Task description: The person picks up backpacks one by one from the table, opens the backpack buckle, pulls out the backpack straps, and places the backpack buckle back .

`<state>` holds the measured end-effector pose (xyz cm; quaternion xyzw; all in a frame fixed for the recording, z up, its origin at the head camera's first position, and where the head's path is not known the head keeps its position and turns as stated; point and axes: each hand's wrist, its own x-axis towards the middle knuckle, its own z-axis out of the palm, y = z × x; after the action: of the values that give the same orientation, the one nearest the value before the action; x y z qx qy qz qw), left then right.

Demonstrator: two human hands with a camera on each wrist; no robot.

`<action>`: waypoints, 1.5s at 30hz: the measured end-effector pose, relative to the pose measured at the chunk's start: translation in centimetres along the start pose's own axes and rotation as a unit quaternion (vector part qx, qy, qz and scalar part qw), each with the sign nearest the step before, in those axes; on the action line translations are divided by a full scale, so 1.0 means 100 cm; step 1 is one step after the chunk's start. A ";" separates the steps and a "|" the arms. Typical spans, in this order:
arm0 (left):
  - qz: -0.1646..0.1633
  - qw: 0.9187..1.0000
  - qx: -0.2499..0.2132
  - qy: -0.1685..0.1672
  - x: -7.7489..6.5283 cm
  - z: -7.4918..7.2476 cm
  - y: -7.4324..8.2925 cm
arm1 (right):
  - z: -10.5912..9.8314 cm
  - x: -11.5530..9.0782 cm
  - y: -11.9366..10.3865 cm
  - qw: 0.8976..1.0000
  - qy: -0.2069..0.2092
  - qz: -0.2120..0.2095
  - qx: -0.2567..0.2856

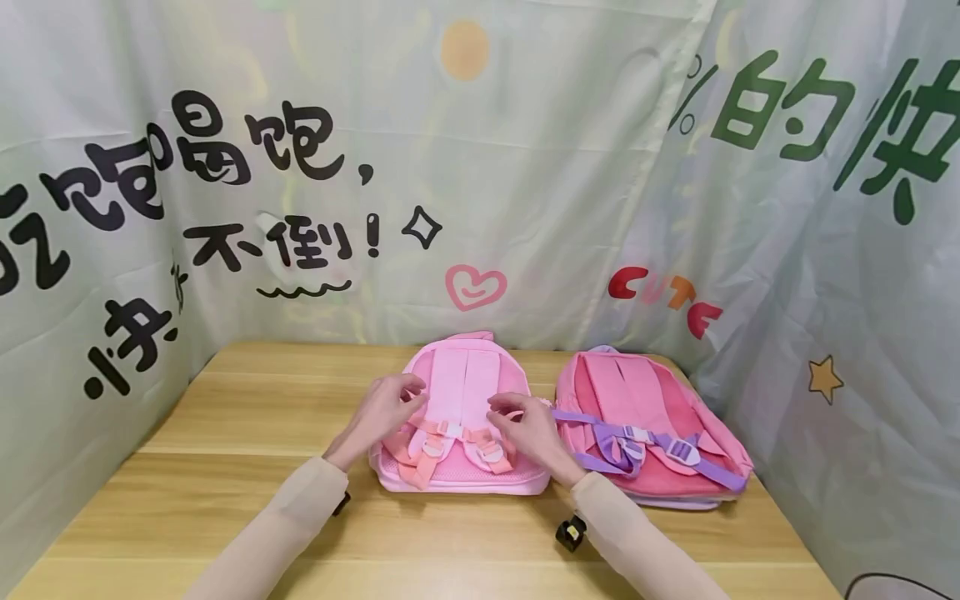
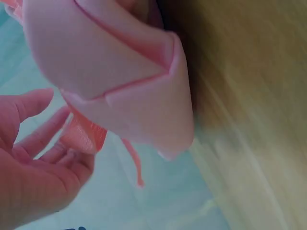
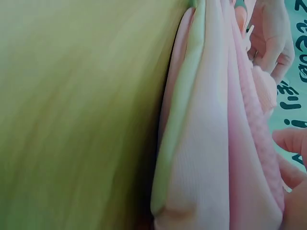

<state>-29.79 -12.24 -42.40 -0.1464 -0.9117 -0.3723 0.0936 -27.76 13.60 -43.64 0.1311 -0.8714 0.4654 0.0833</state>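
A light pink backpack [image 1: 467, 392] lies on the table with its back panel and straps facing up. Coral straps [image 1: 426, 457] with a pale buckle [image 1: 450, 430] cross its lower middle. Over the backpack's left side is my left hand [image 1: 386, 408], thumb and fingers apart and loosely bent. In the left wrist view, its fingertips overlap a coral strap [image 2: 98, 129] beside the pink fabric. My right hand [image 1: 531, 427] hovers at the right side of the same backpack, fingers loosely bent. The right wrist view shows the thumb [image 3: 290, 140] beside the mesh panel [image 3: 256, 112].
A darker pink backpack [image 1: 626, 383] with purple straps [image 1: 716, 473] lies close on the right. Both bags are on a wood-grain table [image 1: 277, 408]. Printed curtains [image 1: 525, 208] stand along its back and sides. A black wrist device [image 1: 572, 533] shows by the right forearm.
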 end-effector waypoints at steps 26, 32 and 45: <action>0.062 0.975 -0.064 -0.201 0.012 0.011 0.011 | 0.021 0.007 0.003 0.991 -0.130 -0.008 0.026; 0.061 0.971 -0.034 -0.229 0.015 0.015 0.010 | 0.025 0.008 0.003 0.990 -0.138 0.006 -0.001; 0.145 0.966 -0.012 -0.215 0.018 0.020 0.001 | 0.030 0.010 0.003 0.989 -0.144 -0.005 -0.040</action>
<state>-31.55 -10.38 -43.21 -0.3550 -0.8748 -0.3254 -0.0538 -28.83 11.10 -45.22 0.1978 -0.8917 0.4056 -0.0351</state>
